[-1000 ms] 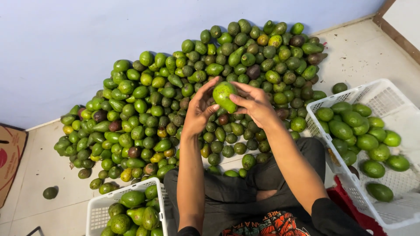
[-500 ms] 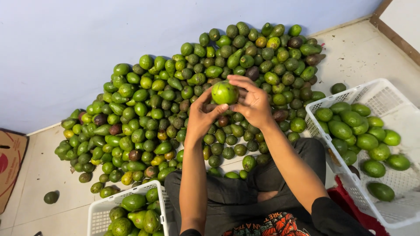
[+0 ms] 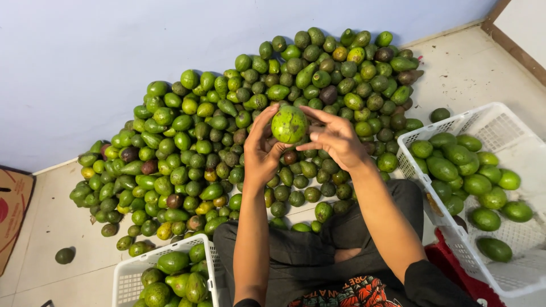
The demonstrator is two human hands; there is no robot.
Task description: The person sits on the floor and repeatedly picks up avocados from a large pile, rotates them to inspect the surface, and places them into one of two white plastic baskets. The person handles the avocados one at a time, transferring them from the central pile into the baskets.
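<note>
While both hands, left hand [image 3: 263, 154] and right hand [image 3: 335, 139], pinch one avocado [image 3: 289, 124] with their fingers above the pile [image 3: 239, 131], both baskets [image 3: 500, 131] beside the pile are partly filled; most fruit remains unsorted.

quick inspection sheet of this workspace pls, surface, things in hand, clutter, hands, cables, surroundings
surface: pale tiled floor, speckled with marks near the far right corner.
job's things: one green avocado with brown scuffs, held up between both hands over the big avocado pile.
clutter: white basket at right, partly filled; second white basket at lower left, holding avocados; stray avocado alone on the floor; another stray by the right basket.
grippers: left hand and right hand both grip the avocado.
cables: nothing seen.
surroundings: pale blue wall; cardboard box at left edge; red item under the right basket.
</note>
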